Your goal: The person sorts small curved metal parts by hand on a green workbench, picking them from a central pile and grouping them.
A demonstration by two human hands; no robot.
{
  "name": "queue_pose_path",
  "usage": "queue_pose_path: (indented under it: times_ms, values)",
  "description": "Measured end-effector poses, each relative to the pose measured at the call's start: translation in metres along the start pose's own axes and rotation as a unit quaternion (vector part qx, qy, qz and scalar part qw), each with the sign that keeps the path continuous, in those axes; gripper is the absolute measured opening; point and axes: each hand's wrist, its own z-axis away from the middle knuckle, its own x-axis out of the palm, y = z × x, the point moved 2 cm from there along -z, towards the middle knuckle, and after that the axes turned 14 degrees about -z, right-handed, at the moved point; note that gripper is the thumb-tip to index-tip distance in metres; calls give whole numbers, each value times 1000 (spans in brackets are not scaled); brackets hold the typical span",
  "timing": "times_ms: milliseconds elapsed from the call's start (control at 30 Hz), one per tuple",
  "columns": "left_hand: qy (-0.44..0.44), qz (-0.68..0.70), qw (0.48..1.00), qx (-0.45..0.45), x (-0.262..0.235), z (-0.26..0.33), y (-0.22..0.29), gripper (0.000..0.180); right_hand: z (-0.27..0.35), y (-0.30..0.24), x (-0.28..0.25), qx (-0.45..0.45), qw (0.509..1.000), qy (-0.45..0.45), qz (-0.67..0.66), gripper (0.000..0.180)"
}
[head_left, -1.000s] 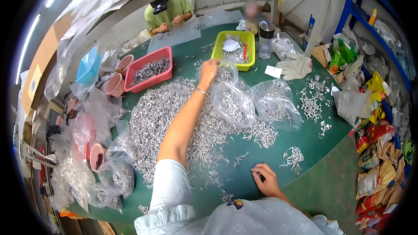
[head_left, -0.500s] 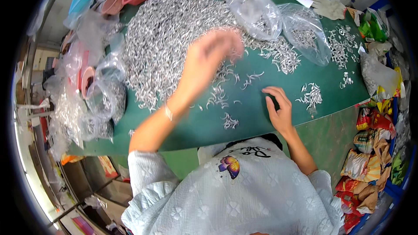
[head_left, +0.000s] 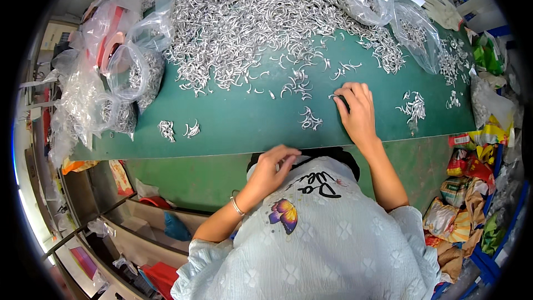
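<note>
My left hand [head_left: 274, 168] hangs at the table's near edge, just above my lap. Its fingers are bent and close to the thumb; whatever they hold, if anything, is hidden. Over the tabletop, my right hand [head_left: 358, 110] has thumb and forefinger brought together on a small curved silver piece [head_left: 332, 96]. To the left of that hand lies a little cluster of similar curved pieces [head_left: 310, 119]. Beyond both hands spreads a large heap of curved silver metal pieces [head_left: 239, 22]. Another cluster [head_left: 413, 106] rests to the right of my right hand.
Two small clusters [head_left: 166, 130] lie near the table's left front. Clear plastic bags of metal parts [head_left: 129, 72] crowd the left edge. More bags [head_left: 415, 36] and a pale glove [head_left: 442, 11] are at the far right. Shelving [head_left: 150, 219] stands lower left.
My left hand has come back from over the heap to the table's near edge. My right thumb and forefinger have closed on a curved piece. The whole view has shifted.
</note>
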Motion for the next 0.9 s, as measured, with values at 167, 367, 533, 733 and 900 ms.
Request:
queue_pose_path:
  times_ms: [167,367,533,733,900]
  values:
    - [138,-134,978,82,-2,-44,12,43,11,-28,11,32,999,-15,-36,17]
    - [119,-228,960,112,11,-63,19,63,8,-21,-2,18,997,6,-73,22]
    - [125,-212,963,114,19,-69,13,54,5,-8,10,8,998,-47,-29,22]
    - [132,-172,971,103,16,-56,7,61,28,-45,16,123,964,-106,-208,22]
    - [161,-217,955,123,22,-61,17,61,27,-44,19,157,964,-95,-193,20]
